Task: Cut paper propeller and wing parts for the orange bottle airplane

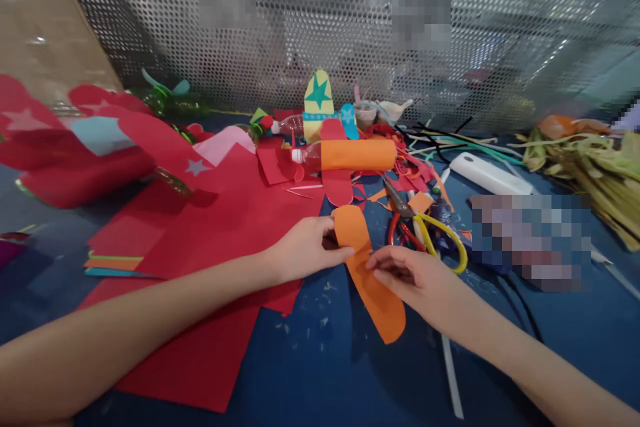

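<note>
A long orange paper strip (381, 307) with rounded ends lies slantwise between my hands. My left hand (305, 248) is closed on its upper part, thumb across the front. At the strip's right edge, about midway down, the fingers of my right hand (420, 280) pinch it. Just beyond stands out a plastic bottle lying on its side, wrapped in orange paper (357, 155), with a red rounded strip (337, 188) crossing it. Yellow-handled scissors (463, 255) and a red-handled tool (393, 230) lie right behind my right hand.
Stacked red sheets (200, 340) spread under my left forearm. Red paper-covered shapes (165, 137) with stars sit at left. Farther back are a yellow piece with a green star (319, 92), a white glue gun (493, 173), paper scraps and dried husks (595, 167) before a perforated metal panel.
</note>
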Demonstrator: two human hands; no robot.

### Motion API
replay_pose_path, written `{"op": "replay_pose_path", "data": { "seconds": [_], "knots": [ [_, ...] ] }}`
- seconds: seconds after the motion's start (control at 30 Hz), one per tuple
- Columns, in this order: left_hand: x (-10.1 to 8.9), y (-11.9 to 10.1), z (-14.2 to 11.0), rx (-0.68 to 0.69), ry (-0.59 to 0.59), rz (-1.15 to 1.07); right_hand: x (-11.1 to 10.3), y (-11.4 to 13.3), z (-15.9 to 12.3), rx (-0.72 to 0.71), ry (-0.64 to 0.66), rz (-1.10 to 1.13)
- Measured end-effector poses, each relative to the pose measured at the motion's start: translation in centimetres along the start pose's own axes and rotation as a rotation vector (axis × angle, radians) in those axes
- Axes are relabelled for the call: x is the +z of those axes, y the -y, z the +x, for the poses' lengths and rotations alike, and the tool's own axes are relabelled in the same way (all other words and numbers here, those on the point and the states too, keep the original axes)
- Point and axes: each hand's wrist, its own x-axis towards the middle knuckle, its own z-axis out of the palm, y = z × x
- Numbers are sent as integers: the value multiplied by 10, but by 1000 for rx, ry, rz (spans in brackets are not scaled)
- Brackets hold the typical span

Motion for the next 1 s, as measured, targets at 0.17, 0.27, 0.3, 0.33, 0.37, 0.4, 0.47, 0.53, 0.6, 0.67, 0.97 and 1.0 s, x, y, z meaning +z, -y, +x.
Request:
{"op": "replay_pose_path", "data": {
  "seconds": [0.17,0.27,0.3,0.33,0.37,0.4,0.47,0.53,0.6,0.67,0.97,1.0],
  "knots": [
    [2,-3,-4,-16,46,-58,4,-5,-1,22,-61,-35],
    [3,-4,-5,45,51,-49,5,-6,-1,45,-78,-48],
    [3,-4,-5,58,52,-25,6,-5,-2,50,-81,-54],
    [3,-4,-6,64,44,8,7,-4,-2,52,-81,-68],
    [4,-5,-6,67,33,46,7,-3,-3,47,-84,-96],
    [4,-5,-6,73,20,83,7,-2,-5,36,-90,-143],
    [4,-6,-7,89,1,138,6,-1,-8,-19,-126,-276],
    [4,-7,-7,97,-6,175,0,0,-12,-87,-166,-416],
    [4,-8,-7,91,-6,193,-8,-1,-15,-147,-166,-527],
    [4,-7,-6,87,-2,205,-16,-2,-17,-197,-112,-598],
    [5,-3,-5,97,-5,181,-12,-5,-15,-263,5,-655],
    [5,-3,-5,93,-6,186,-11,-4,-15,-261,26,-647]
  ]
}}
